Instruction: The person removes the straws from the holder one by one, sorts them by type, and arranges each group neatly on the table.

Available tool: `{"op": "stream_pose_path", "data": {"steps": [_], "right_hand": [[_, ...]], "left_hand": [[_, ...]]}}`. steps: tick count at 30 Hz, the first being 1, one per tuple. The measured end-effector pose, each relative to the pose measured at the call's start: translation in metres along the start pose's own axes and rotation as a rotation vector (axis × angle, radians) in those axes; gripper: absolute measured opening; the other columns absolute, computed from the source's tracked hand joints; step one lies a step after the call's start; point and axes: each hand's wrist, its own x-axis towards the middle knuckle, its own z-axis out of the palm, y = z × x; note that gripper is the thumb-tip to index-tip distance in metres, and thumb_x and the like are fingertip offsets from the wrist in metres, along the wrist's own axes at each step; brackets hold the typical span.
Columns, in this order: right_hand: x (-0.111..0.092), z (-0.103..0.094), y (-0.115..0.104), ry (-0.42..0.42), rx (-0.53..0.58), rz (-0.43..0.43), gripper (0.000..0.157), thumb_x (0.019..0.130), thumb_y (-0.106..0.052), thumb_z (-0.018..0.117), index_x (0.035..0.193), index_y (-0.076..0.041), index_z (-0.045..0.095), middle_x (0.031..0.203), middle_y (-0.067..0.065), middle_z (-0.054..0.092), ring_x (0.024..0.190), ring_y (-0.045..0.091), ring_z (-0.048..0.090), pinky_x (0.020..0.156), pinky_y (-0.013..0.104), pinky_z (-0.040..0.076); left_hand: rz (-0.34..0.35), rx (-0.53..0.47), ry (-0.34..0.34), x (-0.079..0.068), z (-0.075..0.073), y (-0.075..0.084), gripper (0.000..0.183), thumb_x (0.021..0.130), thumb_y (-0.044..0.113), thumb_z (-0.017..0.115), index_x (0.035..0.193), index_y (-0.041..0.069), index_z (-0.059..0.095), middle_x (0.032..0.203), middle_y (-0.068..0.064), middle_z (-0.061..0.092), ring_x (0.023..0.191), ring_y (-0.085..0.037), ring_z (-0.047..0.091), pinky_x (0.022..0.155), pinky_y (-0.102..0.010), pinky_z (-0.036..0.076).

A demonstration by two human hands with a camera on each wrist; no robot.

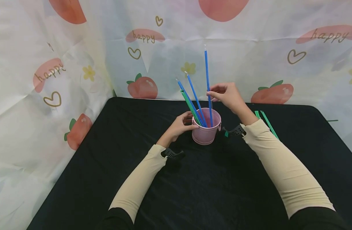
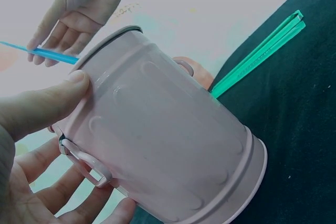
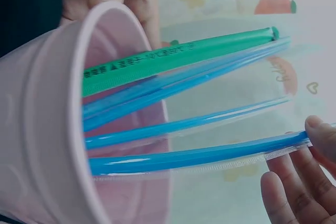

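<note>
A small pink metal bucket (image 1: 204, 136) stands on the black-covered table. My left hand (image 1: 178, 127) holds its left side, with the thumb at the rim and the fingers around by the small looped handle (image 2: 86, 163). Higher up, my right hand (image 1: 226, 95) pinches a blue straw (image 1: 207, 70) in a clear wrapper between thumb and fingers. The straw stands nearly upright, its lower end inside the bucket. Other wrapped blue straws (image 3: 189, 121) lean left in the bucket beside a green paper-wrapped packet (image 3: 178, 56). Their bottom ends are hidden by the bucket wall.
More slim green packets (image 1: 268, 124) lie on the table (image 1: 193, 188) to the right, partly behind my right forearm. A pale printed cloth (image 1: 176, 54) hangs right behind the table's back edge and along the left side.
</note>
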Motion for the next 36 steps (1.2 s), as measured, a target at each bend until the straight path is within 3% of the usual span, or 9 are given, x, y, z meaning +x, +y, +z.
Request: {"op": "stream_pose_path", "data": {"steps": [15,36], "right_hand": [[0.004,-0.018,-0.017,0.043,0.010,-0.054,0.032,0.086,-0.018,0.067,0.103,0.009,0.064,0.071,-0.020,0.065,0.065,-0.002,0.065,0.063,0.013,0.053],[0.001,-0.043,-0.035,0.080,0.020,-0.074,0.026,0.084,-0.020,0.070,0.098,0.002,0.066,0.074,-0.016,0.068,0.066,-0.001,0.066,0.064,0.012,0.053]], "left_hand": [[-0.003,-0.005,0.004,0.000,0.000,0.000,0.060,0.086,0.009,0.064,0.141,0.010,0.039,0.144,-0.015,0.042,0.132,-0.033,0.042,0.105,-0.049,0.039],[0.000,-0.008,0.001,-0.001,0.000,0.001,0.060,0.087,0.009,0.064,0.141,0.010,0.039,0.144,-0.015,0.043,0.132,-0.033,0.042,0.106,-0.049,0.039]]}}
